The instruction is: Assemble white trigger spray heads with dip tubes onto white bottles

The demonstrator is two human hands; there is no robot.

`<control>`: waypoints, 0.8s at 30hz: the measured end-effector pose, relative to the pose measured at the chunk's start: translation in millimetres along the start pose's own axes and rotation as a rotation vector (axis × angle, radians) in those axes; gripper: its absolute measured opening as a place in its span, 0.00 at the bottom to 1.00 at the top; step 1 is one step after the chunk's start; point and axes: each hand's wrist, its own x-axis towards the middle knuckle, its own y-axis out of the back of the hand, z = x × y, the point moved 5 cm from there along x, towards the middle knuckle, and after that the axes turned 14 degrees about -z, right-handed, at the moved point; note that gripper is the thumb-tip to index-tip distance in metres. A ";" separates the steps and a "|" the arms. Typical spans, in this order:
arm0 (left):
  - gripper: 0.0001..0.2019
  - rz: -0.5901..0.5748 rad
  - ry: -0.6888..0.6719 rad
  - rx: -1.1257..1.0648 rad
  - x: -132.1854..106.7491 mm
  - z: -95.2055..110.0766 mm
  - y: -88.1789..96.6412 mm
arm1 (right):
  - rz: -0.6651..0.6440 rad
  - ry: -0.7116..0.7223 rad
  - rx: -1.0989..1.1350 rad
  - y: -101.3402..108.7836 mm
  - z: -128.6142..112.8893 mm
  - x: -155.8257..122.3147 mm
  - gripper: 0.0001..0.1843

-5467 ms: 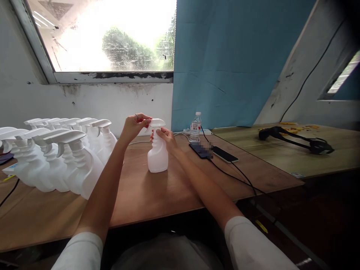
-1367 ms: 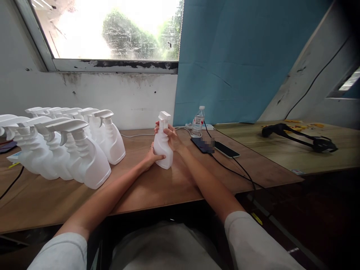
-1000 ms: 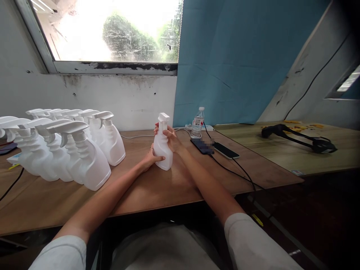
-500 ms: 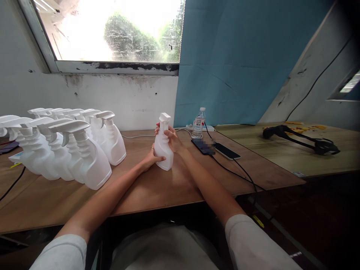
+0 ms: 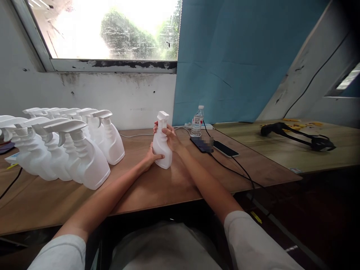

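A white spray bottle [image 5: 162,144] stands nearly upright on the brown table [image 5: 168,189] in front of me, held between both hands. My left hand [image 5: 152,155] is closed around its lower body, the thumb lying across the front. Higher up, my right hand [image 5: 171,137] grips the neck just below the white trigger head, with fingertips showing on the far side. The trigger itself is hidden from me. To the left stand several more white spray bottles [image 5: 94,159] in close rows, their heads pointing left.
Behind my right hand are a clear water bottle [image 5: 197,122], a dark phone [image 5: 199,144] and a second phone [image 5: 225,149] with black cables trailing over the table edge. A black strap-like device [image 5: 298,135] lies on the lighter table [image 5: 281,157] at right.
Both hands keep their hold on the spray bottle, which turns slightly at most. The whole view has shifted a little as my head moved.
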 end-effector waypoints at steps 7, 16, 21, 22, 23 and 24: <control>0.45 -0.081 -0.048 -0.033 -10.7 7.1 -2.0 | 0.030 0.008 -0.030 -3.1 1.6 -0.9 0.25; 0.18 0.007 0.161 0.919 -133.5 35.0 -9.5 | 0.142 0.048 -0.169 -25.3 26.3 17.2 0.24; 0.20 -0.051 0.146 1.275 -182.6 45.0 -41.1 | 0.221 0.036 -0.290 -46.3 50.8 43.8 0.23; 0.20 -0.048 0.148 1.293 -184.7 45.6 -43.2 | 0.238 0.031 -0.306 -50.6 56.3 50.3 0.23; 0.19 -0.045 0.145 1.303 -185.1 46.4 -44.2 | 0.258 0.023 -0.317 -54.7 62.1 56.7 0.25; 0.19 -0.046 0.142 1.309 -184.5 47.2 -44.5 | 0.277 0.008 -0.325 -58.7 68.2 63.0 0.26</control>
